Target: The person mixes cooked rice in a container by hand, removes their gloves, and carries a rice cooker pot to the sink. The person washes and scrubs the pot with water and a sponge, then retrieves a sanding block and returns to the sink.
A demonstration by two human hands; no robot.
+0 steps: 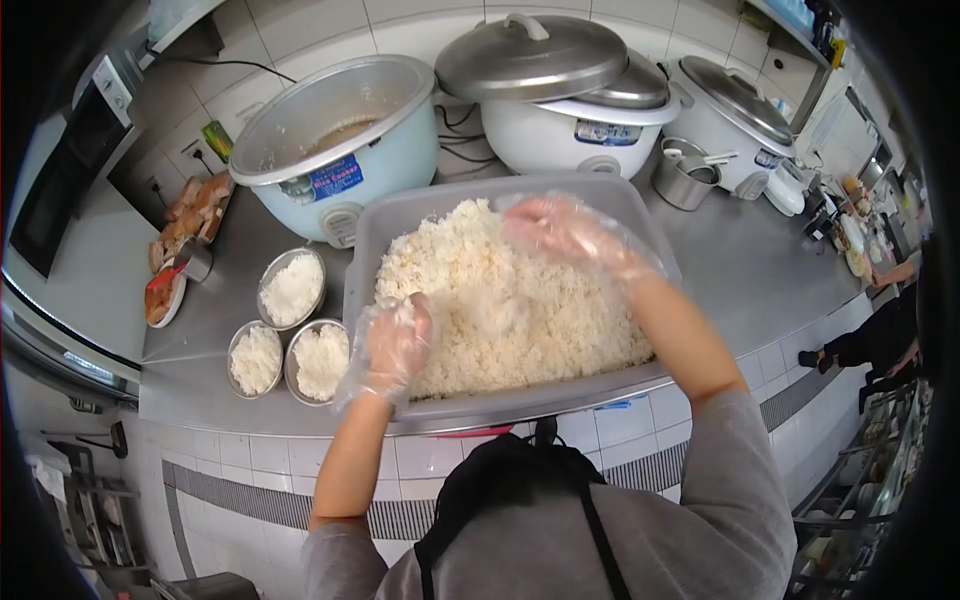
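Three metal bowls of rice beside grey tub, left side. Left hand, gloved, fingers curled around rice clump, at tub's left edge. Rice heaped in tub. Right hand, gloved, over rice; grip cannot be told, blurred.

I'm seeing fluffy white rice, yellowish in patches, heaped unevenly inside this grey rectangular tub, lying upright!

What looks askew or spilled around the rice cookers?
On the middle white cooker, the large metal lid partly overlaps another lid, an untidy way to cover it. The blue cooker beside it stands uncovered. I can make out no spill on the counter.
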